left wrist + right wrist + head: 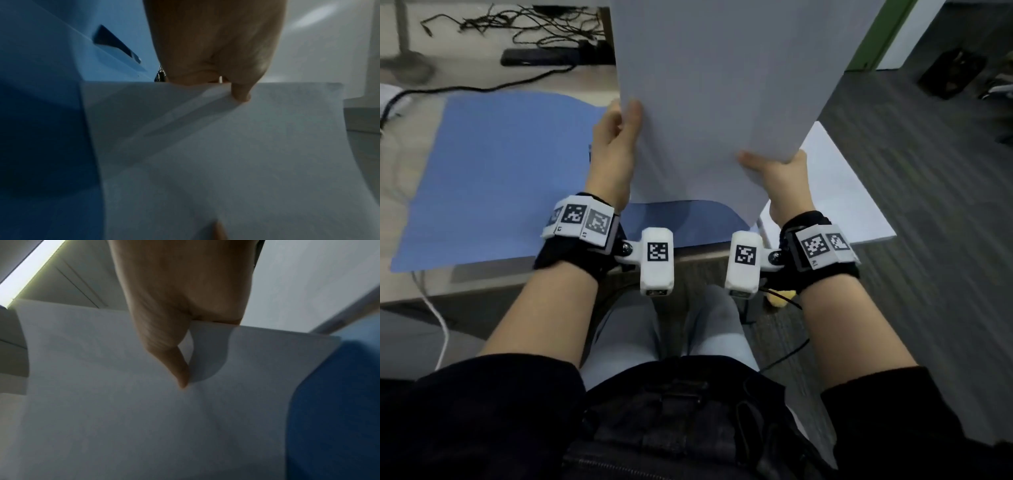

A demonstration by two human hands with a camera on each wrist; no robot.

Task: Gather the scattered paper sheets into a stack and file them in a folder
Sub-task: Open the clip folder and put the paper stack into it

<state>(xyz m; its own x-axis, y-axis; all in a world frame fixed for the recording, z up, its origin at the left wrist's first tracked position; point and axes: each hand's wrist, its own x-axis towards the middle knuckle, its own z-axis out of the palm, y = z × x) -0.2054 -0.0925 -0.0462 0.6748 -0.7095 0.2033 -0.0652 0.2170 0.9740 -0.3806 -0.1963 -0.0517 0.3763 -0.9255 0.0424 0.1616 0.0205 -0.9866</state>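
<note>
White paper sheets (698, 85) pinched by both hands' fingers (631, 106).

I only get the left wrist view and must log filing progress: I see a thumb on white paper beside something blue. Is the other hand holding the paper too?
Observer: Yes. The right hand grips the paper at its right edge, thumb on the near face; the left hand grips the left edge.
Operator: Is the blue thing the folder, and is it open?
Observer: The folder lies open and flat on the desk, under the raised paper.
Operator: Any sheets left out?
Observer: One more sheet lies on the desk's right corner.
</note>
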